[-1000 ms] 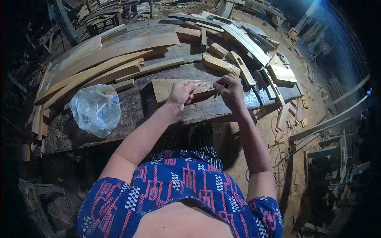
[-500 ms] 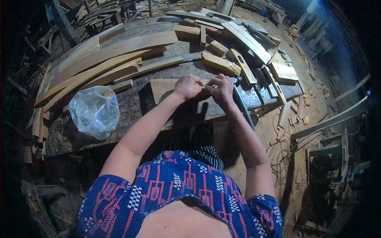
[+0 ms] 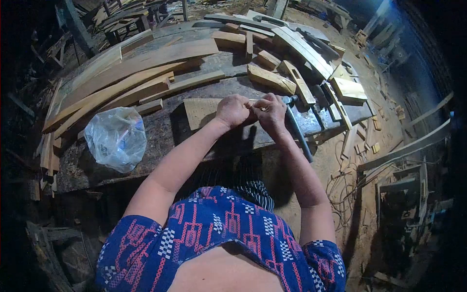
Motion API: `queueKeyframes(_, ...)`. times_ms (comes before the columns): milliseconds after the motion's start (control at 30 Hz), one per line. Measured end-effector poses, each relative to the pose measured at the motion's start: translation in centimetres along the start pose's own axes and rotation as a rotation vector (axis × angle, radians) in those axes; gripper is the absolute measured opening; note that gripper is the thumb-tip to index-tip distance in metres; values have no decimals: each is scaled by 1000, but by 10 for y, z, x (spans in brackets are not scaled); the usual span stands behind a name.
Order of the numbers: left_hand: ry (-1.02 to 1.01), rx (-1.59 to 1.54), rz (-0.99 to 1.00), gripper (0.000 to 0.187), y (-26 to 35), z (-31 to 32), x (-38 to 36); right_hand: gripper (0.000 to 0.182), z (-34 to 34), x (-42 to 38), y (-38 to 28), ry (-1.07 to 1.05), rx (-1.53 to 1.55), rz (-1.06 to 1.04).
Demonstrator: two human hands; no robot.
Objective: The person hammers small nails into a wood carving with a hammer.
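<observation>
My left hand (image 3: pixel 233 110) and my right hand (image 3: pixel 271 111) are close together, fingertips almost touching, over a pale wooden board (image 3: pixel 195 110) near the bench's front edge. Both hands are closed, with thumbs and fingers pinched. Whatever lies between the fingertips is too small and too covered to make out. The board's left end shows beside my left hand; the rest is hidden beneath my hands. Just right of my right hand lies a hammer (image 3: pixel 299 135), its handle reaching past the bench edge.
A clear plastic bag (image 3: pixel 116 140) sits on the dark workbench (image 3: pixel 82 168) at left. Long planks (image 3: pixel 141 62) cover the back left. Shorter blocks, one a curved piece (image 3: pixel 271 79), and a slotted piece (image 3: pixel 296 82) lie at right. Wood scraps and cables (image 3: pixel 343 192) litter the floor.
My hands have drawn slightly closer together, the left shifting a little right and downward. Both stay pinched over the board. The bag, hammer and wood lie as before.
</observation>
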State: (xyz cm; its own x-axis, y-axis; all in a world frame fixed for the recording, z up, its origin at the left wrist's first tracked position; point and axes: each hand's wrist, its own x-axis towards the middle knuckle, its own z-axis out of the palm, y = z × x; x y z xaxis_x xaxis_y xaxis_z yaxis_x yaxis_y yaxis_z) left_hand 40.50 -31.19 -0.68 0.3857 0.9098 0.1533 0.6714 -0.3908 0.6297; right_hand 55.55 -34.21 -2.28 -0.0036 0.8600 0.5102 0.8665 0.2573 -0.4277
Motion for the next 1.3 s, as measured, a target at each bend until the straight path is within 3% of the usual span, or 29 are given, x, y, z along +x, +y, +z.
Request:
queueKeyframes(267, 39, -51, 4, 17, -9, 13, 3, 20, -16, -7, -2, -106, -72, -81)
queueKeyframes(333, 93, -72, 54, 21, -14, 15, 3, 33, -30, -6, 9, 33, 106, -28)
queueKeyframes(400, 83, -78, 49, 20, -12, 11, 2, 36, -44, -12, 30, 84, 47, 81)
queueKeyframes(533, 101, -77, 88, 18, -15, 15, 3, 42, -45, -36, 72, -128, -382, 319)
queueKeyframes(733, 42, -88, 29, 16, -13, 10, 2, 28, -23, -52, 90, 21, -408, 331)
queueKeyframes(833, 57, -116, 32, 16, -15, 13, 4, 25, -30, -50, 95, 85, -293, 310)
queueKeyframes(900, 62, -116, 38, 16, -15, 11, 3, 21, -39, -52, 101, -47, -2, 426)
queueKeyframes(933, 59, -117, 45, 15, -14, 10, 2, 21, -46, -54, 91, -50, -6, 425)
queueKeyframes(1000, 64, -124, 29, 15, -14, 11, 3, 19, -70, -55, 47, -23, 786, 558)
queueKeyframes(1133, 86, -86, 36, 15, -16, 13, 3, 15, -76, -59, 5, -102, 984, 476)
queueKeyframes(1167, 94, -89, 34, 15, -16, 12, 4, 27, -79, -58, -5, -124, 1004, 484)
queueKeyframes(1300, 78, -27, 72, 14, -22, 18, 9, 47, -64, -66, -11, -208, 1085, 482)
